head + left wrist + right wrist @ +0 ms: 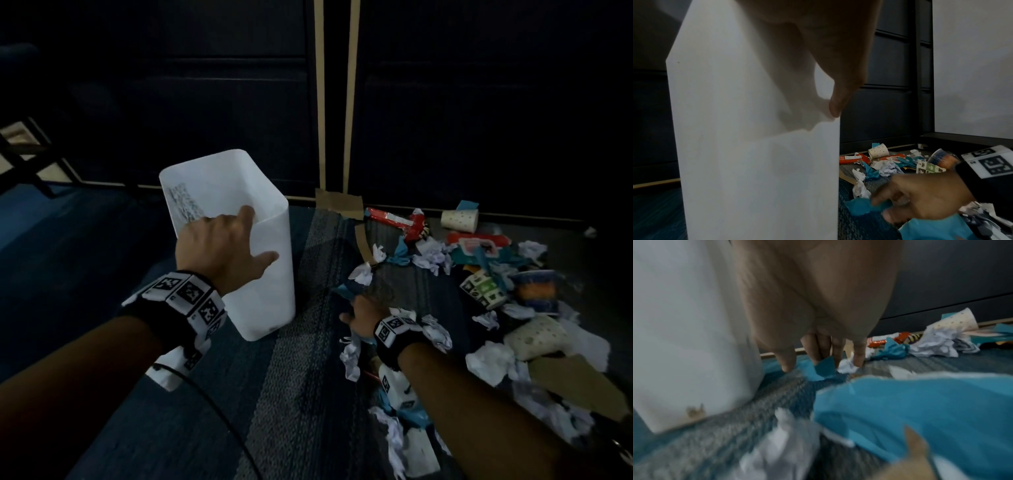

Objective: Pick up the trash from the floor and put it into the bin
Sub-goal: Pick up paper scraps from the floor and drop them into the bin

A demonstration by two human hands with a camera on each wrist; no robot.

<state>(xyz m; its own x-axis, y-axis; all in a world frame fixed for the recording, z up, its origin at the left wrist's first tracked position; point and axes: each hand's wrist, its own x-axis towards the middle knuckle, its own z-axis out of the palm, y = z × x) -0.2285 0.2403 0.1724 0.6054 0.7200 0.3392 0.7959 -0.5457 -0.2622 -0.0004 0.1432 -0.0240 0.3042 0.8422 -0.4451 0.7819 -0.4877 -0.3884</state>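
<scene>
Dim room; the right wrist view is smeared with motion blur. The left hand grips the rim of the white bin, thumb pressed on the outer wall; the other fingers go over the rim and are hidden. The bin's inside is not readable. The right hand is low on the carpet beside the bin, fingers curled and pinching a blue paper scrap; the head view hides those fingers.

Trash pile lies on the floor right of the bin, touching the wall base. Counted: two dotted paper cups, one red wrapper. Crumpled white papers and blue scraps overlap, too many to count.
</scene>
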